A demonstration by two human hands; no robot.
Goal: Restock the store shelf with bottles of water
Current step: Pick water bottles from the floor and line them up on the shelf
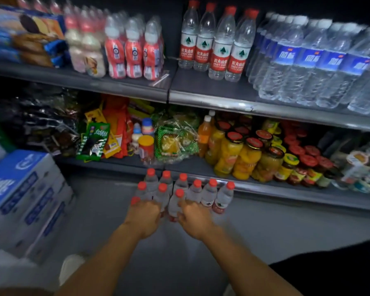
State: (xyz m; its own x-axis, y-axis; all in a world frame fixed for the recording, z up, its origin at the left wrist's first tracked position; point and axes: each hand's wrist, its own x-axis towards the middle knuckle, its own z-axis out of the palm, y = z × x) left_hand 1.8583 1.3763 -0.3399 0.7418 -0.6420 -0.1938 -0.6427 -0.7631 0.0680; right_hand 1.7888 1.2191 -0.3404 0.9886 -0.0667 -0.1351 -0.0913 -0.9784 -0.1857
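Both hands on floor pack; restocking barely begun.
Left hand (146, 212) and right hand (192, 216): fingers curl onto the bottles (185, 194); shelf row (215, 42) holds few.

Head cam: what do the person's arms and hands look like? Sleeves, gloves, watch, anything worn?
Both forearms are bare across all that shows of them, with no sleeve in view. The left hand and right hand wear no gloves. No watch, bracelet or ring can be made out, though the image is soft with motion blur, so small items could be missed. Upper arms are out of frame.
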